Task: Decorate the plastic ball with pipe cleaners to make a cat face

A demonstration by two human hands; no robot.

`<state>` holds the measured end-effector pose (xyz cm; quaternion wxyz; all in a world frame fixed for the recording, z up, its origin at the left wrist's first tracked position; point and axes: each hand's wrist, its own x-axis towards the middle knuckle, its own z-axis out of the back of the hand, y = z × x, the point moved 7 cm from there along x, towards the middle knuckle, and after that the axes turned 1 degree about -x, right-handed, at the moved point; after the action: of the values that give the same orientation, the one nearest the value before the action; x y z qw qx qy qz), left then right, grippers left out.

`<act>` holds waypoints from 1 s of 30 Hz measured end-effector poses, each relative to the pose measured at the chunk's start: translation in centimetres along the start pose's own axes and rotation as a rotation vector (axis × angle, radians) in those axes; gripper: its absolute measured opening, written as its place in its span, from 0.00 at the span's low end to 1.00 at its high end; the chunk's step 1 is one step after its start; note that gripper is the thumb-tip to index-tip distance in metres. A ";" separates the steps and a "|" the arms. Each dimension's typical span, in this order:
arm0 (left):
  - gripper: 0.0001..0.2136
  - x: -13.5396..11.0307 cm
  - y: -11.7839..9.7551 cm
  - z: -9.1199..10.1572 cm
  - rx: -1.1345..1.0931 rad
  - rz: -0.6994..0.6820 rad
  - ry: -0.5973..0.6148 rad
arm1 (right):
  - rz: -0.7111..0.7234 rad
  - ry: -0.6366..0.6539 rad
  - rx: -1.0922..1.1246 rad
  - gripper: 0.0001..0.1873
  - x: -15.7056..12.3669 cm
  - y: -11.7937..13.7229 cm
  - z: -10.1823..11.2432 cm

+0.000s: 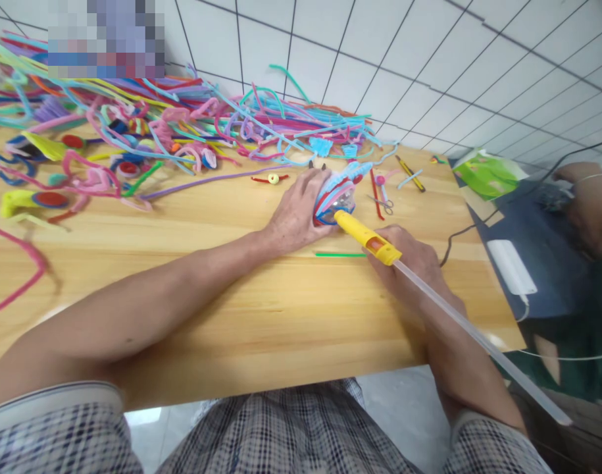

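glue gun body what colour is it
The glue gun is yellow with an orange rear section; head view, in the right hand.

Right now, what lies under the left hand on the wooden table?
The left hand covers part of a blue, red and pink pipe-cleaner piece. Its right side shows, with the tip of the yellow glue gun at it. The part beneath the palm is hidden.
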<state>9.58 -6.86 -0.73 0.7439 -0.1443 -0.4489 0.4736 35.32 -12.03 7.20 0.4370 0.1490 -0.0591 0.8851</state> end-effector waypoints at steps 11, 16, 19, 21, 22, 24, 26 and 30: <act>0.57 0.1 -0.1 0.0 -0.010 -0.003 -0.002 | -0.009 0.018 0.003 0.13 0.0 0.0 -0.1; 0.56 0.0 -0.1 0.0 -0.006 -0.013 -0.009 | -0.005 0.001 -0.001 0.13 -0.1 0.0 -0.2; 0.56 0.0 -0.1 0.0 -0.009 -0.005 -0.005 | -0.016 0.016 0.013 0.12 0.0 0.0 -0.1; 0.56 0.0 0.0 0.0 -0.013 -0.001 -0.004 | -0.018 0.021 0.005 0.12 0.0 0.0 0.1; 0.56 0.0 0.0 0.0 -0.014 0.000 -0.007 | -0.015 0.020 -0.001 0.13 0.0 0.0 0.1; 0.56 0.1 0.0 0.0 -0.014 0.000 -0.011 | -0.011 0.012 -0.007 0.12 -0.1 0.0 0.1; 0.56 0.1 -0.1 0.1 -0.019 0.001 -0.011 | -0.013 0.010 -0.005 0.11 -0.1 -0.1 -0.1; 0.55 0.1 -0.1 0.1 -0.022 0.005 -0.005 | 0.004 0.000 -0.001 0.11 0.0 0.0 0.0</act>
<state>9.56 -6.87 -0.58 0.7400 -0.1521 -0.4557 0.4708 35.29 -12.08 7.24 0.4355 0.1485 -0.0598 0.8858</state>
